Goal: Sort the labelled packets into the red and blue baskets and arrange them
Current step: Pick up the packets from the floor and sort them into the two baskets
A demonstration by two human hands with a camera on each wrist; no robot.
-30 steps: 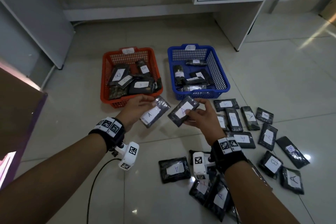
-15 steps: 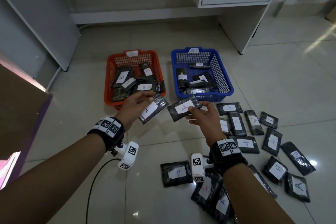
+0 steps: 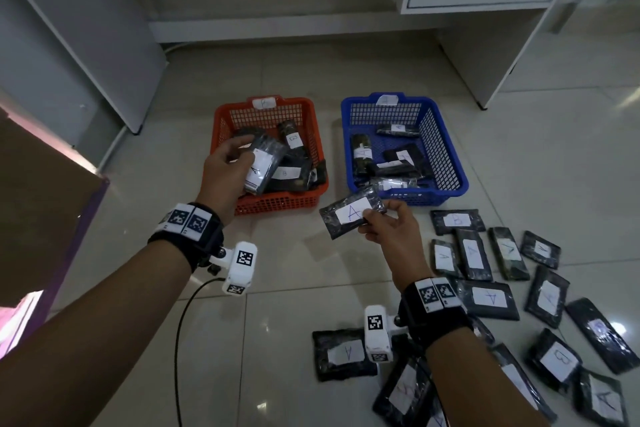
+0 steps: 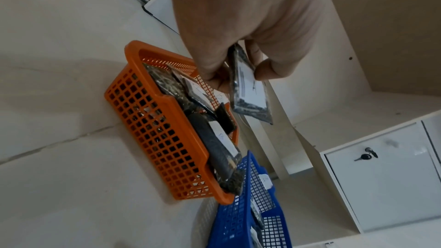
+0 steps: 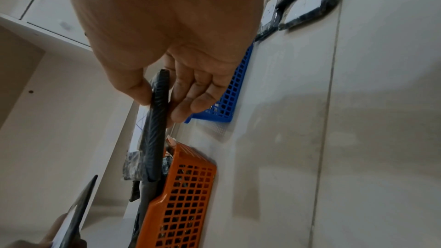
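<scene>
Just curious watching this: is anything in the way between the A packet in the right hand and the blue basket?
Nothing visible. The right hand holds the A packet in the air just before the blue basket's near wall, above its rim, with open space between.

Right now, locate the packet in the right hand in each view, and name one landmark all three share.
Head: the packet labelled A sits centre, pinched by the right hand, just before the blue basket.
Left wrist: not in view.
Right wrist: seen edge-on, centre-left, as a dark strip between thumb and fingers.
Shared landmark: the red basket.
</scene>
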